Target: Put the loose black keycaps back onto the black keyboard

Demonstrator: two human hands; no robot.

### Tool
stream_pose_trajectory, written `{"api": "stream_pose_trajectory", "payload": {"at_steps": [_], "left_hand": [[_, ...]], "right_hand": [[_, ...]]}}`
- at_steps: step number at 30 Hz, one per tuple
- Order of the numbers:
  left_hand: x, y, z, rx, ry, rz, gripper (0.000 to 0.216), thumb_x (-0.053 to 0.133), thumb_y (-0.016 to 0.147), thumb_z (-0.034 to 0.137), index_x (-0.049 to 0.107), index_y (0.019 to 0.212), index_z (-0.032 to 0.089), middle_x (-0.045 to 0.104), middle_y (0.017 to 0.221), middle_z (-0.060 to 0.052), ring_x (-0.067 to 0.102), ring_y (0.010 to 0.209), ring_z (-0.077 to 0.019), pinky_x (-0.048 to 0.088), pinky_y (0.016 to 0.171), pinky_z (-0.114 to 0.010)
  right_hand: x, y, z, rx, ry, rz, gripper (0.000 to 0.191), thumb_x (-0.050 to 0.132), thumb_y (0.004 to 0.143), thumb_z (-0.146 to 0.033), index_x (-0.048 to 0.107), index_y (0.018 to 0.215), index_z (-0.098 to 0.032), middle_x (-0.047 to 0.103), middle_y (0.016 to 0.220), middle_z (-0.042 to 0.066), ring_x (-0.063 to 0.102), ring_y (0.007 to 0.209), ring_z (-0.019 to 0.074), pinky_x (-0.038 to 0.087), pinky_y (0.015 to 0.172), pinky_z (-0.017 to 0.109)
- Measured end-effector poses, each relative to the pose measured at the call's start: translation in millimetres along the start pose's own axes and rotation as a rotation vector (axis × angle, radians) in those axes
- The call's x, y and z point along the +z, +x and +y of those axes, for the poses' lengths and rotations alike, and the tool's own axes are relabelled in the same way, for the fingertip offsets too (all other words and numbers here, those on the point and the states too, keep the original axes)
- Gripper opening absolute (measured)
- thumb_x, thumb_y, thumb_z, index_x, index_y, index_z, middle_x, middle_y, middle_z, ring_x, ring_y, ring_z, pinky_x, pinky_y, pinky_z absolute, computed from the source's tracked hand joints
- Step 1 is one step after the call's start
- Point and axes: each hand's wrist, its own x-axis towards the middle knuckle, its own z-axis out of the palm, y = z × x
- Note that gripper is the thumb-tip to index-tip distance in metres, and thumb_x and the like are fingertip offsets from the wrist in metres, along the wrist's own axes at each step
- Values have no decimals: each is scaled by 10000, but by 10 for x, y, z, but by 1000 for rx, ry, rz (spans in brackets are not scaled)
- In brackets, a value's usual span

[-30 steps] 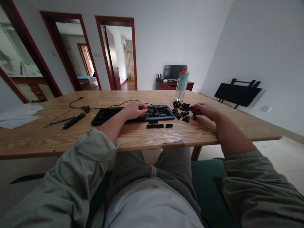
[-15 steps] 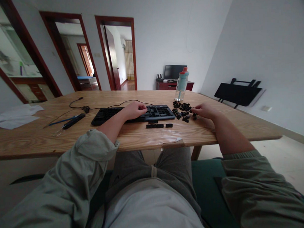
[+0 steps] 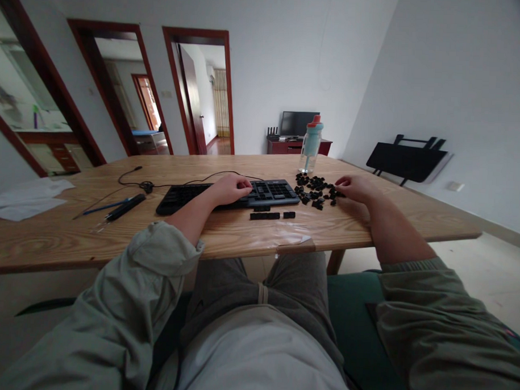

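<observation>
Risks, judged from the layout: the keycaps (image 3: 313, 188) lie loose in a scattered pile, so a sweep of the right hand (image 3: 356, 188) could push some toward the bottle (image 3: 310, 144) or off the table (image 3: 241, 240). The caps are small and dark, easy to fumble or to mix up. The bottle stands upright just behind the pile, and a bump from the wrist could tip it onto the keyboard (image 3: 187, 197). The cable (image 3: 175, 183) loops behind the keyboard, so a tug could shift the board under the left hand (image 3: 232, 188).

Left hand: palm down on the keyboard's middle, fingers loosely curled, touching the keys. Can't tell if it grips anything.

Right hand: palm down, fingers bent, tips at the right edge of the pile and touching the caps. Can't tell if a cap is pinched; too small and dark.

Keycaps: black, squarish, many, jumbled at all angles, lying just right of the keyboard and left of the right hand. Two long bars (image 3: 265, 215) and one small cap (image 3: 289, 215) lie apart, just in front of the keyboard.

A pen (image 3: 110, 205) and paper (image 3: 25, 198) lie well to the left.
</observation>
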Motion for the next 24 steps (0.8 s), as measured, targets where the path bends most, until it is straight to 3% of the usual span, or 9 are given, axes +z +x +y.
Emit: {"api": "stream_pose_trajectory", "payload": {"at_steps": [5, 9, 17, 24], "left_hand": [[1, -2, 7, -2, -2, -1, 273, 590, 837, 382, 743, 899, 163, 732, 831, -48, 611, 722, -166, 458, 671, -276], [0, -4, 2, 6, -23, -6, 280, 589, 839, 395, 740, 894, 166, 735, 842, -50, 624, 746, -173, 462, 680, -279], [14, 6, -22, 11, -18, -7, 293, 578, 838, 411, 737, 882, 169, 729, 824, -44, 606, 719, -168, 445, 653, -276], [10, 1, -26, 2, -10, -12, 293, 577, 835, 411, 735, 890, 169, 730, 834, -48, 607, 720, -168, 446, 652, -272]], "right_hand": [[4, -23, 68, 11, -9, -79, 159, 703, 768, -230, 790, 883, -164, 760, 819, 89, 638, 700, 196, 441, 626, 286], [16, -42, 53, 66, -19, -107, 204, 700, 789, -264, 788, 933, -149, 756, 853, 107, 633, 700, 194, 435, 633, 294], [-4, -14, 13, 78, -94, -68, 221, 642, 816, -231, 783, 966, -151, 764, 874, 107, 653, 705, 198, 437, 625, 278], [-69, -104, -115, 21, 58, -16, 243, 604, 873, -245, 777, 1004, -135, 775, 973, 100, 680, 813, 201, 475, 679, 263]]}}
